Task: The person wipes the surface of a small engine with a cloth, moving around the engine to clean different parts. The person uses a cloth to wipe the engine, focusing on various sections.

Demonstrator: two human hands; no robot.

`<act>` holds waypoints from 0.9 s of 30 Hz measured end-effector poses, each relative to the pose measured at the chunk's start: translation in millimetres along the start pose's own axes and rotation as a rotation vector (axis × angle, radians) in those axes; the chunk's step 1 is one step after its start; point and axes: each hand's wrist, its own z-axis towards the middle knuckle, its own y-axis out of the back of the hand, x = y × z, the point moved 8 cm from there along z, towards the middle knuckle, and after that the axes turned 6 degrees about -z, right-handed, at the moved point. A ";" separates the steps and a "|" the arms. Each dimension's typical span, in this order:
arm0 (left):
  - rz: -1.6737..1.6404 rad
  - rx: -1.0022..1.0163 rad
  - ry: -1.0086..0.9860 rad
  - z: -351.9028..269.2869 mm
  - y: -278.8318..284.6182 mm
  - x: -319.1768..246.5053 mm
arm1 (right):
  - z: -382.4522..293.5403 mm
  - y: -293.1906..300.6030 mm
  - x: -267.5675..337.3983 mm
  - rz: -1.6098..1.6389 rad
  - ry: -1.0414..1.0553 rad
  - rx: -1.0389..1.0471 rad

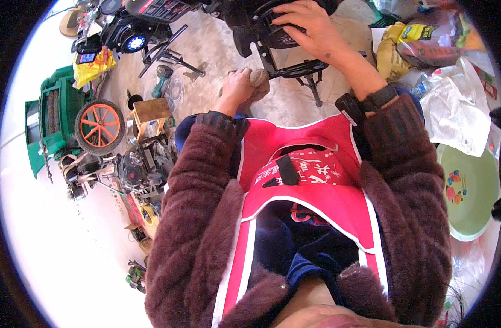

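In the head view, a black machine (271, 28) with a metal frame and short legs stands on the concrete floor at the top centre. My left hand (238, 86) is closed on a bunched brown cloth (259, 82), close to the end of the machine's lower black bar (295, 69). My right hand (305, 28) rests on the machine's black upper part with its fingers spread; whether they grip a part is not clear. A red apron (295, 164) with white edging lies over my lap.
On the left are a green cordless power tool (163, 78), a small wooden stool (152, 110), a wheel with orange spokes (99, 127), a green machine and engine parts (131, 170). To the right lie plastic bags (435, 41), white sheeting (459, 106) and a green basin (471, 184).
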 end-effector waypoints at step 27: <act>-0.573 0.117 0.109 33.4 -27.9 23.6 | -0.2 -3.4 3.0 -0.066 -0.004 -0.016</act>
